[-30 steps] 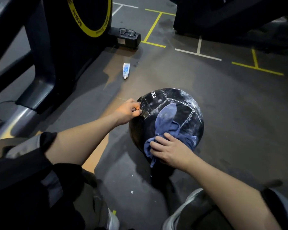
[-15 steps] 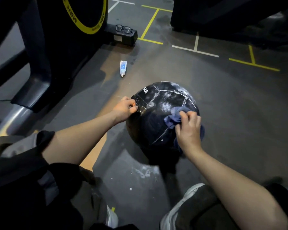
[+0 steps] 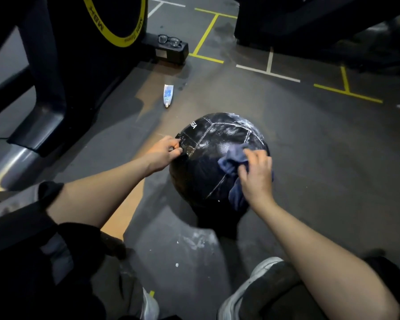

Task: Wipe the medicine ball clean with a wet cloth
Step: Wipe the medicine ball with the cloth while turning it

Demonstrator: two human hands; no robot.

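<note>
One black medicine ball point(image 3: 217, 158) is sitting on the grey floor point(image 3: 310, 146), its white lettering facing far-left; being round, it has no long axis. One blue cloth point(image 3: 231, 160) is lying bunched under the right hand point(image 3: 256, 174), now nearer the ball's top than half a second ago. The left hand point(image 3: 164, 151) is pinching the ball's left edge. One tube point(image 3: 168, 95) and one pair of glasses point(image 3: 169, 40) are lying far-left.

Bare forearms, black sleeves point(image 3: 49, 192) pushed up, white-soled dark shoes point(image 3: 259, 287)

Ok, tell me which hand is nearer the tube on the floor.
Left. The left hand grips the ball's left edge, just below the tube; the right hand is farther right.
</note>
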